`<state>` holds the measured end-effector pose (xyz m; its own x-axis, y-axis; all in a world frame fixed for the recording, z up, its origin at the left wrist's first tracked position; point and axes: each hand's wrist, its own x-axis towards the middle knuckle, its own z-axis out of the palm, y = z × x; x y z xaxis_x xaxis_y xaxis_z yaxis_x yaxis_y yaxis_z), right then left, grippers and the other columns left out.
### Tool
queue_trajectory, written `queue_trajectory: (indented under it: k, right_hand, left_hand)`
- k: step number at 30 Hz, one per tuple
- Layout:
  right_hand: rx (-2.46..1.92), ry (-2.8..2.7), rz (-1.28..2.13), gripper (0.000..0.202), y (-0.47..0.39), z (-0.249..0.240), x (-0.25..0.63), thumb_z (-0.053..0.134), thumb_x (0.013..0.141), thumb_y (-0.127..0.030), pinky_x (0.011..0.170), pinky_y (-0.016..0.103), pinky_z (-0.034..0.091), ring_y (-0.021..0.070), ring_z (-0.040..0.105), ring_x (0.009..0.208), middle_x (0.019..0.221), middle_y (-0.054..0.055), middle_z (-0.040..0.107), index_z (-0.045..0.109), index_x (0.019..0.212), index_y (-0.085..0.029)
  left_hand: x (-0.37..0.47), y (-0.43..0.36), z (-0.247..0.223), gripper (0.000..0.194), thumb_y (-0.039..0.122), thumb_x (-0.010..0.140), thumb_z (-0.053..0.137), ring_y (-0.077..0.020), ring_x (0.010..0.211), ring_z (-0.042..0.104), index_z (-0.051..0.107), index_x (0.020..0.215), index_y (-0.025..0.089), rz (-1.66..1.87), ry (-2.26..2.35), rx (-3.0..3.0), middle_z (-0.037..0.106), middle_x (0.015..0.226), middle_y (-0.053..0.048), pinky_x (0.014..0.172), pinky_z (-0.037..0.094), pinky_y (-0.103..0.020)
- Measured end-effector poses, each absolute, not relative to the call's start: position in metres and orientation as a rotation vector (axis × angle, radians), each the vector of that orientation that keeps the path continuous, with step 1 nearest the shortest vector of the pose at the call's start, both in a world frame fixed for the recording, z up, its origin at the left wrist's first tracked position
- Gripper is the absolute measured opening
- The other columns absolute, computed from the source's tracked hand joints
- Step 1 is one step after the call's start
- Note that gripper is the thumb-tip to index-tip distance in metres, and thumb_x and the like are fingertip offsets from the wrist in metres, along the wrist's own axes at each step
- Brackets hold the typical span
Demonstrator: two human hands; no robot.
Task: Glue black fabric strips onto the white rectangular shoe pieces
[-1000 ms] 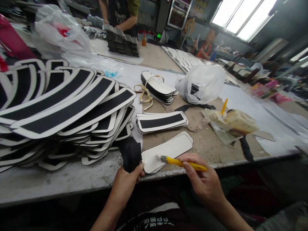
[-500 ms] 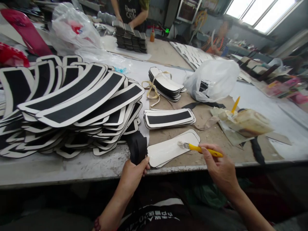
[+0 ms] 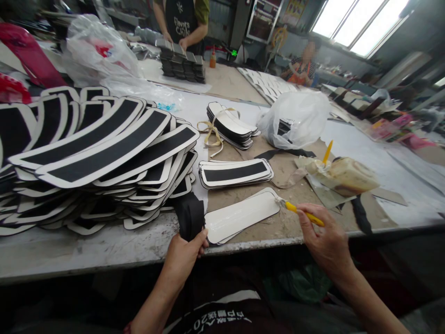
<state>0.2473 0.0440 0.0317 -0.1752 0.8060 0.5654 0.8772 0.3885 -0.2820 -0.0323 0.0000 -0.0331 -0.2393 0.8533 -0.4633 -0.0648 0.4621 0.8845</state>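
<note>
My right hand (image 3: 325, 232) is closed around the yellow handle of a brush (image 3: 306, 215). Its pale bristles touch the far right end of a white curved panel (image 3: 243, 214), whose surface shines wet in places. Another panel lies partly hidden beneath it. My left hand (image 3: 186, 248) is closed on a folded bundle of black strips (image 3: 190, 215), with the thumb against the panel's near left corner. Just behind lies a short stack of white panels with black strips down the middle (image 3: 236, 172).
A big pile of black-and-white panels (image 3: 104, 157) fills the left side. Behind are a tied panel bundle (image 3: 231, 123) and a plastic bag (image 3: 294, 119). A stained, glue-crusted container (image 3: 352, 176) lies at right. Across the table, a person handles dark stacked pieces (image 3: 182, 62); another sits farther back.
The brush has moved along the white panel from its middle to its right end. My left hand still grips the black strips at the other end. The camera view has shifted slightly.
</note>
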Motion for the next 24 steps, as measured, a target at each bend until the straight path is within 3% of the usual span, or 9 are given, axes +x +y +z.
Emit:
queue_trajectory:
  k: [5, 10, 12, 15, 17, 20, 24]
  right_hand:
    - [-1.499, -1.860, -0.123, 0.015, 0.037, 0.054, 0.246, 0.046, 0.087, -0.031, 0.081, 0.041, 0.048, 0.0234, 0.060, 0.087, 0.088, 0.009, 0.063, 0.058, 0.088, -0.022]
    - [-1.464, -1.820, 0.123, 0.022, 0.034, 0.072, 0.237, 0.042, 0.088, -0.039, 0.078, 0.040, 0.046, 0.0244, 0.061, 0.085, 0.082, 0.009, 0.063, 0.058, 0.080, -0.027]
    - [-1.453, -1.840, 0.338, 0.025, 0.035, 0.069, 0.222, 0.043, 0.088, -0.042, 0.062, 0.035, 0.049, 0.0208, 0.060, 0.068, 0.071, 0.006, 0.061, 0.058, 0.075, -0.027]
    - [-1.389, -1.897, 0.833, 0.029, 0.033, 0.058, 0.181, 0.045, 0.086, -0.045, 0.044, 0.027, 0.043, 0.0144, 0.050, 0.047, 0.056, 0.001, 0.053, 0.055, 0.069, -0.024]
    - [-1.316, -1.926, 1.095, 0.028, 0.030, 0.050, 0.148, 0.051, 0.082, -0.045, 0.047, 0.025, 0.043, 0.0130, 0.050, 0.050, 0.056, -0.001, 0.052, 0.054, 0.068, -0.022]
    - [-1.199, -1.811, 1.558, 0.025, 0.026, 0.040, 0.108, 0.062, 0.074, -0.043, 0.046, 0.022, 0.042, 0.0114, 0.052, 0.048, 0.055, -0.004, 0.054, 0.052, 0.069, -0.021]
    - [-1.081, -1.548, 1.976, 0.028, 0.018, 0.033, 0.088, 0.058, 0.077, -0.043, 0.036, 0.020, 0.035, 0.0117, 0.051, 0.036, 0.041, -0.009, 0.048, 0.042, 0.067, -0.022]
  left_hand:
    - [-0.035, 0.000, -0.033, 0.033, 0.045, 0.065, 0.066, -0.0120, 0.045, 0.045, 0.059, 0.054, 0.014, 1.048, 1.627, 0.727, 0.054, 0.048, -0.001, 0.046, 0.034, -0.024]
    - [-0.043, -0.011, -0.021, 0.032, 0.045, 0.066, 0.068, -0.0102, 0.046, 0.041, 0.059, 0.062, 0.014, 1.148, 1.620, 0.652, 0.050, 0.050, 0.003, 0.045, 0.031, -0.023]
    - [-0.044, -0.019, -0.013, 0.035, 0.046, 0.071, 0.063, -0.0089, 0.045, 0.037, 0.053, 0.057, 0.016, 1.169, 1.512, 0.641, 0.046, 0.049, 0.003, 0.045, 0.029, -0.022]
    - [-0.039, -0.032, 0.002, 0.029, 0.042, 0.078, 0.057, -0.0085, 0.046, 0.036, 0.056, 0.066, 0.015, 1.195, 1.341, 0.645, 0.047, 0.050, 0.003, 0.045, 0.028, -0.022]
    - [-0.034, -0.038, 0.011, 0.026, 0.040, 0.079, 0.056, -0.0088, 0.047, 0.038, 0.058, 0.072, 0.015, 1.180, 1.285, 0.675, 0.049, 0.052, 0.003, 0.046, 0.029, -0.022]
    - [-0.027, -0.046, 0.019, 0.031, 0.042, 0.078, 0.058, -0.0086, 0.047, 0.040, 0.056, 0.062, 0.015, 1.118, 1.264, 0.740, 0.049, 0.050, 0.001, 0.047, 0.031, -0.022]
    - [-0.024, -0.052, 0.018, 0.033, 0.041, 0.076, 0.062, -0.0084, 0.045, 0.042, 0.056, 0.056, 0.014, 1.115, 1.263, 0.731, 0.050, 0.049, 0.001, 0.046, 0.031, -0.022]
